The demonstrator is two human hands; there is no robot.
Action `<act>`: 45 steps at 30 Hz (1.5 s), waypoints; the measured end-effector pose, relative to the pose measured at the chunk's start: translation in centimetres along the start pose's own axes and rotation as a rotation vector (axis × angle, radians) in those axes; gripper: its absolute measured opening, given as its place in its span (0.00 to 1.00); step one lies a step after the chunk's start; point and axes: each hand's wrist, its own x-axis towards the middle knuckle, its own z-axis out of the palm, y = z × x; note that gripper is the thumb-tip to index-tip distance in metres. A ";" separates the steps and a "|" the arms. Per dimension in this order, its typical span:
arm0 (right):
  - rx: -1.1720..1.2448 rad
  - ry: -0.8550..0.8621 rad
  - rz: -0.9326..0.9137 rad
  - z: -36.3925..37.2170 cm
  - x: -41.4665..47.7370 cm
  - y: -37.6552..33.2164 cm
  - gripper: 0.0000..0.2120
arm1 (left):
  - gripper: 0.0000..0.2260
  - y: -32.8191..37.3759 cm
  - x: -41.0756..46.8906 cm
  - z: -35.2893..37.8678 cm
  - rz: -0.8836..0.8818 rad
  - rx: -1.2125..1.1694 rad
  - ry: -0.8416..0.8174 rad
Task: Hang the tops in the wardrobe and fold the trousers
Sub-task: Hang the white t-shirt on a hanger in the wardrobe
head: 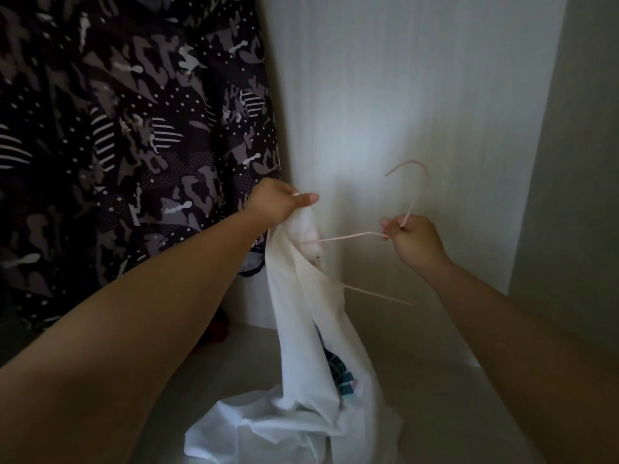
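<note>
Inside the wardrobe, left hand (279, 202) clenches the white top (294, 313) at its upper edge; right hand (410, 239) pinches the pink hanger (348, 236) below its hook. One hanger arm sits inside the fabric. Risk: thin wire snagging, top sliding off.

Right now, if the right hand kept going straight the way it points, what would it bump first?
Most likely the pale wardrobe wall. The right hand, gripping the pink hanger, points forward and slightly left. Depth is unclear, so it could brush the left hand holding the white top first.
</note>
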 end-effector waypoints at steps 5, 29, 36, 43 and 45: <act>0.288 0.069 0.141 1.1 -0.2 -0.9 0.17 | 0.19 1.1 -0.7 0.4 0.106 0.111 -0.014; 0.267 -0.136 -0.033 4.7 -2.8 -2.5 0.09 | 0.20 2.0 -2.5 2.3 0.134 -0.096 -0.087; 0.272 -0.107 0.068 2.9 -1.4 -1.1 0.13 | 0.19 -1.8 -4.1 0.0 0.239 0.260 -0.277; 0.377 -0.093 0.091 2.5 -1.0 -1.7 0.19 | 0.16 -3.5 -3.7 -0.4 0.431 0.396 -0.138; 0.419 -0.073 0.065 2.7 -0.9 -2.7 0.17 | 0.18 -3.2 -3.7 -0.1 0.470 0.357 -0.128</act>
